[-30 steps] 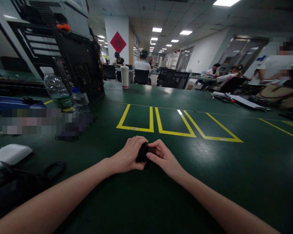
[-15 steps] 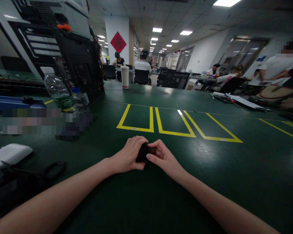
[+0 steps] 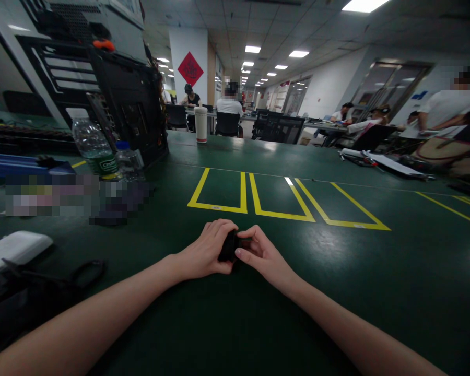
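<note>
A small black object (image 3: 228, 246) sits between my two hands, low over the green table; its kind does not show. My left hand (image 3: 208, 247) wraps round it from the left, fingers over the top and thumb below. From the right, the thumb and forefinger of my right hand (image 3: 261, 251) pinch at its edge. Much of the object is hidden behind the fingers. Just beyond the hands, yellow tape outlines (image 3: 274, 213) mark the green tabletop (image 3: 227, 324).
On the left stand a clear bottle (image 3: 91, 141), a smaller blue-capped bottle (image 3: 127, 163) and a black computer case (image 3: 129, 99). A white cup (image 3: 200, 124) stands at the far edge. Nearer lie a white box (image 3: 18, 250) and black cables (image 3: 86, 272). Several people sit or stand beyond.
</note>
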The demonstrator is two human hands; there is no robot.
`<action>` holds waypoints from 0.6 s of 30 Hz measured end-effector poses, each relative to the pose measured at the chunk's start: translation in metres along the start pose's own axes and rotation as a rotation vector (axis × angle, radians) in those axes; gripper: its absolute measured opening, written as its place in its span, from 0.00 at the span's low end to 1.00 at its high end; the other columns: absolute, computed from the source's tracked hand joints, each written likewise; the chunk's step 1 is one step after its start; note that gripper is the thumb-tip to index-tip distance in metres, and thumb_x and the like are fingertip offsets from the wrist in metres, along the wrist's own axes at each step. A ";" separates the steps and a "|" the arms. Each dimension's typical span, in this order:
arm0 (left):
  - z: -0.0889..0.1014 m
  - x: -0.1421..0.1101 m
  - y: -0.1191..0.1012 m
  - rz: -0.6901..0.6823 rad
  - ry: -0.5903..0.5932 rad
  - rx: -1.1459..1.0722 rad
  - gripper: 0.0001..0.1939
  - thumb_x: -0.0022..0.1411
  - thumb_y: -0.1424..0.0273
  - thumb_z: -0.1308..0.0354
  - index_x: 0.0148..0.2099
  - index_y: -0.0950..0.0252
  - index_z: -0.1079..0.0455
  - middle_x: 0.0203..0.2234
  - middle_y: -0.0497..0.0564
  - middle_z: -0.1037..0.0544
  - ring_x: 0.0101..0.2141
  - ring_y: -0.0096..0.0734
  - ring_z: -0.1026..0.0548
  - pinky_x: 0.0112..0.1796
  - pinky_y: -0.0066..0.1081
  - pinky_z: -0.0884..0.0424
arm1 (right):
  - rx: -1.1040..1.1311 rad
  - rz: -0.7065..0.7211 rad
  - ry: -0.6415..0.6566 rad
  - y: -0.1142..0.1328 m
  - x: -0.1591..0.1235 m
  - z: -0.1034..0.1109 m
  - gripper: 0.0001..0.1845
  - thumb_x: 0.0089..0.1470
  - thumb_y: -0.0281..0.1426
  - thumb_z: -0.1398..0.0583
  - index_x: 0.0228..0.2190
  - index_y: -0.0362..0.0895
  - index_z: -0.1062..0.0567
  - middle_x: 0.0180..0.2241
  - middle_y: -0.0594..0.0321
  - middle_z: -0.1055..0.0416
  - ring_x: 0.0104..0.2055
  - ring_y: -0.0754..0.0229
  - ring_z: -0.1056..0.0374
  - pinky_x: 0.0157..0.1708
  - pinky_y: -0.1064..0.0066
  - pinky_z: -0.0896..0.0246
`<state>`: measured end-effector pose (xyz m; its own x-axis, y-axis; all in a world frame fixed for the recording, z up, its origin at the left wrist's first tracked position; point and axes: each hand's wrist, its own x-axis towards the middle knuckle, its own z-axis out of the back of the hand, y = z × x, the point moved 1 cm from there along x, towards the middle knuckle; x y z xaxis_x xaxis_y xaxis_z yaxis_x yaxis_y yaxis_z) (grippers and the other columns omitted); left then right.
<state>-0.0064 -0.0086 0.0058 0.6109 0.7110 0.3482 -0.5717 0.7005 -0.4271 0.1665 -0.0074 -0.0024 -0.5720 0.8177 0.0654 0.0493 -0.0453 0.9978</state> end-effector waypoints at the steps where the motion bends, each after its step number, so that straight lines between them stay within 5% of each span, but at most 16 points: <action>1: 0.000 0.000 0.000 -0.004 -0.003 0.002 0.32 0.47 0.72 0.42 0.52 0.62 0.52 0.46 0.55 0.40 0.46 0.42 0.40 0.46 0.41 0.42 | -0.008 0.005 -0.013 0.000 0.001 0.000 0.10 0.49 0.30 0.42 0.36 0.47 0.38 0.39 0.64 0.37 0.44 0.61 0.36 0.43 0.64 0.38; 12: 0.001 0.000 -0.002 0.003 0.004 -0.007 0.31 0.47 0.73 0.42 0.52 0.62 0.52 0.46 0.55 0.40 0.46 0.42 0.39 0.46 0.42 0.42 | -0.013 0.016 0.009 -0.001 0.001 0.000 0.17 0.45 0.27 0.39 0.38 0.47 0.39 0.42 0.64 0.37 0.48 0.60 0.38 0.50 0.61 0.43; 18: -0.001 0.000 0.000 0.003 -0.015 -0.001 0.32 0.47 0.72 0.42 0.52 0.62 0.52 0.46 0.55 0.40 0.47 0.42 0.40 0.47 0.42 0.42 | -0.021 0.033 -0.035 -0.001 0.002 -0.001 0.10 0.50 0.30 0.43 0.35 0.47 0.37 0.38 0.64 0.37 0.43 0.61 0.36 0.42 0.65 0.38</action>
<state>-0.0063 -0.0089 0.0048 0.6008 0.7138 0.3599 -0.5730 0.6985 -0.4287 0.1649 -0.0065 -0.0030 -0.5416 0.8349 0.0986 0.0501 -0.0850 0.9951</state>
